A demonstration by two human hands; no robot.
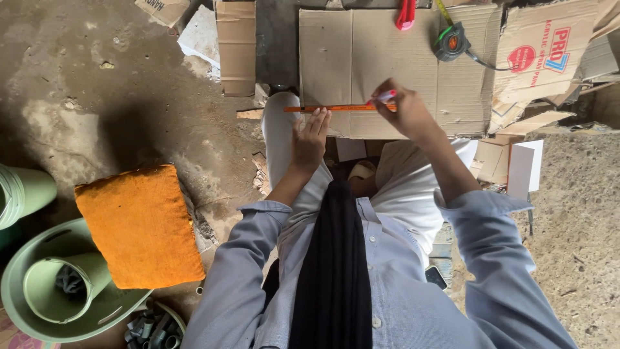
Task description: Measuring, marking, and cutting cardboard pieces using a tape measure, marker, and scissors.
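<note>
A flat sheet of brown cardboard point(361, 61) lies on the ground in front of my knees. An orange ruler point(336, 108) rests across its near part. My left hand point(309, 139) lies flat with its fingertips pressing the ruler down. My right hand point(403, 110) grips a pen point(383, 98) with a pink and white body, its tip at the ruler's right end.
A tape measure point(451, 42) and a red cutter point(405, 15) lie on the cardboard's far side. More cardboard pieces point(236, 45) lie around. An orange cushion point(139, 226) and green plastic tubs point(61, 284) are at my left on the concrete floor.
</note>
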